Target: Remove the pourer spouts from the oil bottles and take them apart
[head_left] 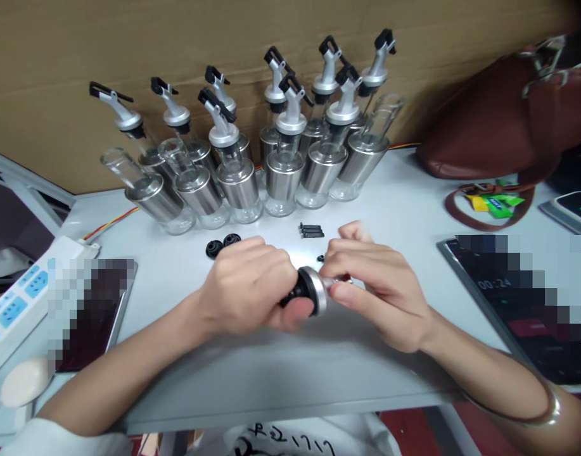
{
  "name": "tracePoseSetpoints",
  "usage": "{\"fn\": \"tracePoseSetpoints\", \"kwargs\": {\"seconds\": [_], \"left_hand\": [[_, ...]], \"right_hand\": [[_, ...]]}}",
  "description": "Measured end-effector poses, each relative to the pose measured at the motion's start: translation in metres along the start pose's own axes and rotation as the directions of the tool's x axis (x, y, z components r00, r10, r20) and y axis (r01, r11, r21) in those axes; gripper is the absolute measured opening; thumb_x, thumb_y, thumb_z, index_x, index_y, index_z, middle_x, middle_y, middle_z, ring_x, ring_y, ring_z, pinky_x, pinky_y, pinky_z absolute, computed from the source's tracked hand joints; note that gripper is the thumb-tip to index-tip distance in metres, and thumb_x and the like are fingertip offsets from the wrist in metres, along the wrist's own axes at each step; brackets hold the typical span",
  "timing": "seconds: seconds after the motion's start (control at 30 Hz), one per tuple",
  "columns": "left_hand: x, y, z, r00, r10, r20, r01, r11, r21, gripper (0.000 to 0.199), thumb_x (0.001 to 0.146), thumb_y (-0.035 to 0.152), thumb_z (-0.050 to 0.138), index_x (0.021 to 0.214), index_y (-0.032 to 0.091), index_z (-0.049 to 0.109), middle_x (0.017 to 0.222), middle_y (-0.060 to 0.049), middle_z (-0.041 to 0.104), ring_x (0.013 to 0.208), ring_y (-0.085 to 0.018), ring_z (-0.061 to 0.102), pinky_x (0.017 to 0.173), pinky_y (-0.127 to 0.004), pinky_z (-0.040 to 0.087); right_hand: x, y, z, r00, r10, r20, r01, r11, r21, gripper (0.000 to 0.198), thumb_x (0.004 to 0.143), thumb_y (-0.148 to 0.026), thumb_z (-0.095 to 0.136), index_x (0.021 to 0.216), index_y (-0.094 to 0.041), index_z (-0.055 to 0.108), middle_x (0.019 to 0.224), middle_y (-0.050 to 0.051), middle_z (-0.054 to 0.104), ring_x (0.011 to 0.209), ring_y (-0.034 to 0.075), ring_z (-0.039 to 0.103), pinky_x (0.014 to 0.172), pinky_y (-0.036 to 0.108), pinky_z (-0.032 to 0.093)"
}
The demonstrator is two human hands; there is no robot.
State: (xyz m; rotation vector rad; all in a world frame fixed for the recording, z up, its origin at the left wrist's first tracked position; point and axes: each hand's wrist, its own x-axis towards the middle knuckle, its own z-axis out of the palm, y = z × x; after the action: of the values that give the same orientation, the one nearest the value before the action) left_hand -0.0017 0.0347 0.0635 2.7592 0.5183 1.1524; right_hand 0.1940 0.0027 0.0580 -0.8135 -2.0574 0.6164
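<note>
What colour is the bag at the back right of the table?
The bag is reddish brown; it shows best in the head view.

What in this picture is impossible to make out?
In the head view:
Black stopper: partly hidden by left fingers.
Spout: blurred, partly covered by right fingers.
Tiny black piece: too small to identify.
Left device's screen: blurred into blocks.
Brown bag: cut off by right edge.

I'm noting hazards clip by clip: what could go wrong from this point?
- The pourer is held between the left hand and right hand; it might slip if either grip loosens.
- Small black pins lie loose near the right hand, so a sweep could scatter them.
- Glass bottles stand close together, so one knock might topple several.
</note>
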Motion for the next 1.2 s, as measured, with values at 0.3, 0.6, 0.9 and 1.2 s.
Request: {"fn": "tracePoseSetpoints", "kwargs": {"seconds": [0.3, 0.6, 0.9, 1.2], "left_hand": [[0.012, -0.007, -0.019, 0.962, 0.206, 0.179, -0.244, 0.944, 0.223, 0.049, 0.104, 0.035, 0.019, 0.067, 0.019, 0.048, 0.061, -0.002, 0.06, 0.05, -0.013, 0.048, 0.052, -0.026, 0.038], [0.01, -0.027, -0.031, 0.996, -0.094, 0.01, 0.088, 0.962, 0.26, 0.049, 0.103, 0.032, 0.014, 0.064, 0.022, 0.041, 0.05, 0.005, 0.046, 0.044, -0.012, 0.04, 0.051, -0.026, 0.036], [0.008, -0.04, -0.036, 0.69, -0.557, 0.462, 0.235, 0.776, 0.585, 0.018, 0.094, 0.033, 0.052, 0.097, 0.016, 0.054, 0.086, -0.004, 0.064, 0.066, -0.018, 0.06, 0.059, -0.027, 0.04], [-0.009, -0.043, -0.01, 0.624, -0.552, 0.554, 0.094, 0.756, 0.648, 0.017, 0.095, 0.012, 0.044, 0.106, 0.012, 0.056, 0.106, -0.013, 0.061, 0.101, -0.029, 0.059, 0.074, -0.037, 0.048]], "right_hand": [[0.003, -0.001, 0.009, 0.848, 0.29, 0.444, -0.525, 0.353, 0.774, 0.044, 0.094, -0.045, 0.049, 0.06, -0.02, 0.037, 0.057, -0.007, 0.03, 0.046, 0.007, 0.023, 0.044, 0.026, 0.017], [-0.001, 0.006, 0.004, 0.991, -0.092, -0.097, 0.089, 0.995, -0.041, 0.025, 0.099, -0.033, 0.041, 0.08, -0.021, 0.051, 0.069, 0.001, 0.049, 0.064, 0.016, 0.042, 0.062, 0.032, 0.034], [-0.002, 0.013, 0.007, 0.977, -0.192, -0.089, 0.161, 0.947, -0.278, 0.027, 0.098, -0.018, 0.038, 0.12, -0.019, 0.051, 0.094, 0.009, 0.065, 0.079, 0.021, 0.056, 0.07, 0.037, 0.046], [-0.004, 0.017, 0.013, 0.986, -0.165, -0.032, 0.149, 0.947, -0.286, 0.024, 0.094, -0.012, 0.046, 0.116, -0.017, 0.052, 0.089, 0.009, 0.066, 0.078, 0.02, 0.058, 0.071, 0.035, 0.049]]}}
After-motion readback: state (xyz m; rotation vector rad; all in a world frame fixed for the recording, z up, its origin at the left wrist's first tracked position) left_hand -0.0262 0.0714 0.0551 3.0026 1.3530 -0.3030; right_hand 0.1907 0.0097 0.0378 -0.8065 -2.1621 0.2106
